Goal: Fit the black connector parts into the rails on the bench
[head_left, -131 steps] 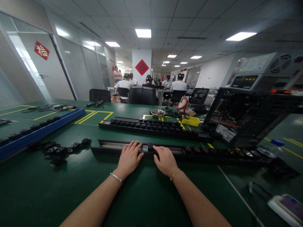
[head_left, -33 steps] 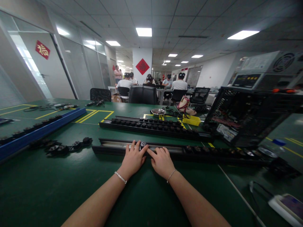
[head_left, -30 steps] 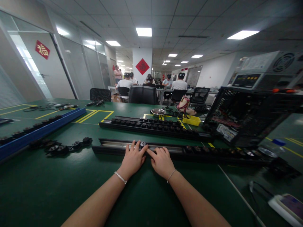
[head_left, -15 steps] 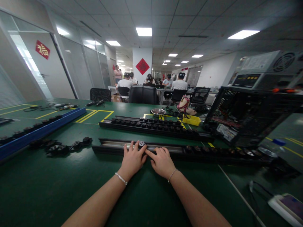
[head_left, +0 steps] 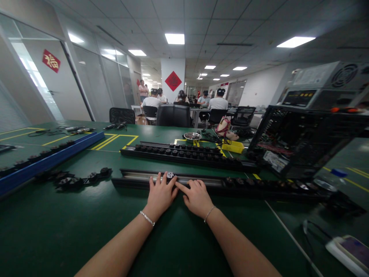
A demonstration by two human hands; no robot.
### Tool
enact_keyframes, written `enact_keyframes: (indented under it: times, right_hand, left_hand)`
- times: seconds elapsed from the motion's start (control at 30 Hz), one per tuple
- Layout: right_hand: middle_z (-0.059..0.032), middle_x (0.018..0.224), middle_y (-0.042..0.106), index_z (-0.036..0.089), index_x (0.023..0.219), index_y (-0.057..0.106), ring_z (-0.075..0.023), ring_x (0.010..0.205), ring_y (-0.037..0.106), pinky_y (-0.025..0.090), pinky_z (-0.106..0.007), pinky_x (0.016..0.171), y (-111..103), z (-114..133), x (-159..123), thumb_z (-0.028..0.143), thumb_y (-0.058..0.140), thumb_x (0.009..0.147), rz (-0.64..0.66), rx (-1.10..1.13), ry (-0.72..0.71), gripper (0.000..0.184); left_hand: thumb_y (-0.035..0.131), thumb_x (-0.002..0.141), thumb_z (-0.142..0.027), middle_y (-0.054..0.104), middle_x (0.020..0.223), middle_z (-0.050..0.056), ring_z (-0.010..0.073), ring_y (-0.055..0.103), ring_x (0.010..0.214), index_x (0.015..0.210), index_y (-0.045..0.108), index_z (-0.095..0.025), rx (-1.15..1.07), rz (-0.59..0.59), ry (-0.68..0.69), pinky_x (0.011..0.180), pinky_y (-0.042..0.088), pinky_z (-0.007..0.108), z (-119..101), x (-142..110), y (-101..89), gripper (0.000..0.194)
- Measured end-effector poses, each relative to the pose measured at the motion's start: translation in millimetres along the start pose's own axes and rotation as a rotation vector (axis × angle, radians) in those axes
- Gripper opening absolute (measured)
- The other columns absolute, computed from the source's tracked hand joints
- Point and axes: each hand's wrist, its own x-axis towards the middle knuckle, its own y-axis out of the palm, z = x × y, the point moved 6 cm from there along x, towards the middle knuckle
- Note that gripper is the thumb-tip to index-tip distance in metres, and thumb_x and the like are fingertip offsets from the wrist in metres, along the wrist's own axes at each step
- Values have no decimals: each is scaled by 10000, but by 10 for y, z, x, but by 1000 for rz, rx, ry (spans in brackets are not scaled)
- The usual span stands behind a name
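A small black module with a light patterned top, like a socket insert [head_left: 170, 175], sits in the channel of the nearest long black rail [head_left: 131, 181]. My left hand [head_left: 161, 195] lies over the rail's front edge with fingers spread, its fingertips around the module. From the right, my right hand [head_left: 198, 197] rests on the same rail, its index finger stretched toward the module and the left forefinger. Neither hand is wrapped round anything. Whether the right fingertip touches the module is hard to tell. More black modules [head_left: 239, 182] fill the rail's right part.
Loose black modules [head_left: 69, 181] lie left of the rail. Behind it lie rails filled with modules [head_left: 184, 154], a metal bowl [head_left: 192, 137] and a yellow tray [head_left: 233, 146]. A blue rail [head_left: 57, 156] is at left, an open computer case [head_left: 300, 142] at right. People sit farther back.
Over these seconds the module has slid left along the rail, and my right hand has shifted left, its index finger now stretched out. My left hand's fingers have spread.
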Motion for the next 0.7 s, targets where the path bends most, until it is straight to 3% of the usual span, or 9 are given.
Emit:
enact_keyframes:
  times: [0.17, 0.7]
  right_hand:
    - [-55, 1072, 531, 410, 1338, 342, -214, 1040, 435, 220, -398, 949, 15, 1, 2, 270, 506, 813, -12, 0, 1, 567]
    - [-50, 1055, 532, 409, 1349, 328, -209, 1015, 441, 222, -376, 944, 2, -6, 2, 245, 494, 814, -19, 17, 18, 583]
  left_hand:
    - [388, 846, -480, 466, 1348, 106, 362, 372, 1250, 1292, 439, -366, 4, 11, -11, 969, 227, 633, 8, 8, -16, 463]
    - [307, 885, -458, 534, 1274, 137, 340, 427, 1216, 1222, 532, -321, 31, -35, -43, 984, 161, 653, 131, 13, -52, 428]
